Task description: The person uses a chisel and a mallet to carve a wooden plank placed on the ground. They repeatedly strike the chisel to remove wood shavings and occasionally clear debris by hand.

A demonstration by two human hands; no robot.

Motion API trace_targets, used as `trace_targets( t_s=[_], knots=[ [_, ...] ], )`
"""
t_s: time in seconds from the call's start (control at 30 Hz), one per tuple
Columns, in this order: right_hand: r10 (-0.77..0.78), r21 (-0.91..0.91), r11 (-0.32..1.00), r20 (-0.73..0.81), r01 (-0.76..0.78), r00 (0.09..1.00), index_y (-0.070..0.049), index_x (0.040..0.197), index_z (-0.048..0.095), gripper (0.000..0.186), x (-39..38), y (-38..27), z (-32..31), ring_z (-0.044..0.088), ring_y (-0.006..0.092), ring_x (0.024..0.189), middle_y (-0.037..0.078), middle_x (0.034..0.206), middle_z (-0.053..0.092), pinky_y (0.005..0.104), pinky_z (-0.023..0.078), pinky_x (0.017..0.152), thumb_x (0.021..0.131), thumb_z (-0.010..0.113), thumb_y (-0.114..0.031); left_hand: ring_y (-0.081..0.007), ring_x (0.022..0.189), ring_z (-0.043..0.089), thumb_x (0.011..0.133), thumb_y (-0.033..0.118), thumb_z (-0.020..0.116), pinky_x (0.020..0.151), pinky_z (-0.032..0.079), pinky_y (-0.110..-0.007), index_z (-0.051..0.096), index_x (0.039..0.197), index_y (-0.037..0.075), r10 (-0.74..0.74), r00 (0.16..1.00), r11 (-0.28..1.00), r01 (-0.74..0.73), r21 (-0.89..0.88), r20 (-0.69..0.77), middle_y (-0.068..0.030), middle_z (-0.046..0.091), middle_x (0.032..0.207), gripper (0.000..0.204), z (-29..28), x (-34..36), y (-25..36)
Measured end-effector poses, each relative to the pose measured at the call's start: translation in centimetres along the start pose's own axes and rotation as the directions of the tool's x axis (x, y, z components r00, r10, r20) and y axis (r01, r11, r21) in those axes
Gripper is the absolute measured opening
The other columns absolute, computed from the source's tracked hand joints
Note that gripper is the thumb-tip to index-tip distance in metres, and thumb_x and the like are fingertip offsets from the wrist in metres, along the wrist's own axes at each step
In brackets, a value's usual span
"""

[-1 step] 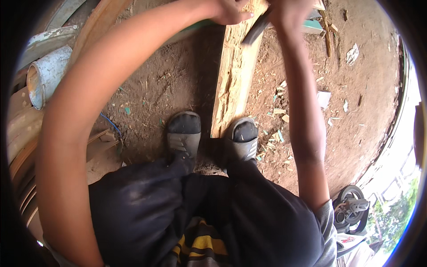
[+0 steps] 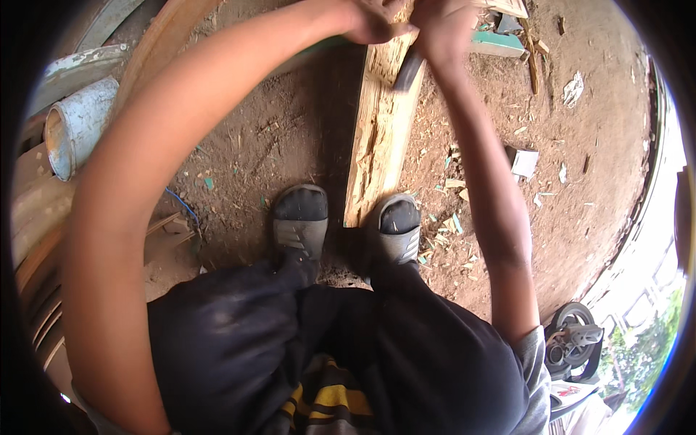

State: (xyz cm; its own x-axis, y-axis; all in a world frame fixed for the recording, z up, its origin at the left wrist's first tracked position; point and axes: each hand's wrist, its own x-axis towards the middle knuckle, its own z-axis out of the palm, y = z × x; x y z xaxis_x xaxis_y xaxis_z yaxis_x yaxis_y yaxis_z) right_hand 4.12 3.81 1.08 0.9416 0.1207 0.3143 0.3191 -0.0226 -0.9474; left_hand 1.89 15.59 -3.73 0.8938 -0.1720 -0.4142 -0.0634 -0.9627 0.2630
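Note:
A long, pale wooden beam with a rough, split face runs from between my feet up to the top edge. My left hand is at the beam's far part, thumb stretched across its top; the other fingers are partly hidden. Beside it, my right hand is closed round a tool with a dark handle, whose end sticks out below the fist over the beam. The tool's working end is out of sight, and the hand is smeared by motion.
Wood chips litter the dirt floor right of the beam. A green-painted wood piece lies beyond my right wrist, with a small pale block nearer. On the left are a rusty white can and boards. My sandals flank the beam.
My right hand has swung left, closer to my left hand, and the dark handle sits slightly lower. The pale block shows more fully beside my forearm. My left hand has barely moved.

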Motion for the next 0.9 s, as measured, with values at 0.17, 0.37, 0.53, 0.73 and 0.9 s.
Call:
trace_targets(
  t_s=[0.17, 0.37, 0.53, 0.73, 0.9],
  knots=[
    [0.157, 0.191, 0.972, -0.102, -0.136, 0.982, -0.018, 0.067, 0.044, 0.062, 1.7, -4.1, -0.7, 0.033, 0.0092, 0.041, -0.004, 0.052, 0.037, 0.0295, 0.025, 0.039, 0.106, 0.035, -0.065, -0.0431, 0.155, -0.024, 0.104, 0.057, 0.037, 0.120, -0.002, -0.073, -0.002, 0.165, 0.003, 0.025, 0.998, 1.000, -0.025, 0.003, -0.055, -0.0289, -0.023, 0.167, 0.090, -0.4, -0.1, -0.2],
    [0.157, 0.043, 0.986, 0.063, -0.160, 0.986, -0.012, 0.078, 0.047, 0.050, 0.5, -0.7, -0.4, 0.037, 0.0052, 0.054, -0.006, 0.064, 0.040, 0.0247, 0.029, 0.046, 0.112, 0.039, -0.049, -0.0448, 0.154, -0.024, 0.104, 0.057, 0.033, 0.118, -0.001, -0.076, -0.001, 0.165, 0.004, 0.039, 0.996, 0.991, -0.049, 0.124, 0.085, -0.0273, -0.022, 0.168, 0.088, -1.3, 0.1, 0.1],
    [0.076, 0.154, 0.985, -0.001, -0.075, 0.997, -0.014, 0.073, 0.046, 0.060, 2.6, -4.1, -1.2, 0.035, 0.0080, 0.045, -0.004, 0.055, 0.039, 0.0289, 0.027, 0.042, 0.108, 0.035, -0.062, -0.0453, 0.154, -0.025, 0.104, 0.056, 0.035, 0.117, -0.002, -0.076, -0.002, 0.165, 0.003, 0.012, 1.000, 1.000, -0.013, -0.013, -0.022, -0.0299, -0.023, 0.166, 0.089, -0.9, -0.2, 0.0],
    [-0.280, -0.112, 0.958, -0.185, 0.263, 0.942, -0.012, 0.074, 0.047, 0.057, 2.2, 0.1, 1.1, 0.040, 0.0080, 0.052, -0.003, 0.060, 0.045, 0.0277, 0.030, 0.046, 0.110, 0.036, -0.055, -0.0430, 0.153, -0.028, 0.105, 0.051, 0.032, 0.119, -0.004, -0.074, -0.004, 0.165, 0.003, 0.052, 0.994, 0.998, -0.055, 0.032, 0.093, -0.0244, -0.022, 0.169, 0.084, -1.7, -0.2, 0.0],
    [0.147, 0.199, 0.970, -0.014, -0.142, 0.989, -0.015, 0.068, 0.046, 0.068, 3.0, -2.8, -0.3, 0.034, 0.0078, 0.044, -0.005, 0.053, 0.037, 0.0278, 0.026, 0.042, 0.105, 0.030, -0.070, -0.0420, 0.155, -0.026, 0.105, 0.051, 0.033, 0.119, -0.003, -0.075, -0.004, 0.165, 0.004, 0.011, 1.000, 0.999, -0.011, 0.034, 0.005, -0.0260, -0.022, 0.168, 0.085, -1.6, -0.6, 0.4]
  ],
)
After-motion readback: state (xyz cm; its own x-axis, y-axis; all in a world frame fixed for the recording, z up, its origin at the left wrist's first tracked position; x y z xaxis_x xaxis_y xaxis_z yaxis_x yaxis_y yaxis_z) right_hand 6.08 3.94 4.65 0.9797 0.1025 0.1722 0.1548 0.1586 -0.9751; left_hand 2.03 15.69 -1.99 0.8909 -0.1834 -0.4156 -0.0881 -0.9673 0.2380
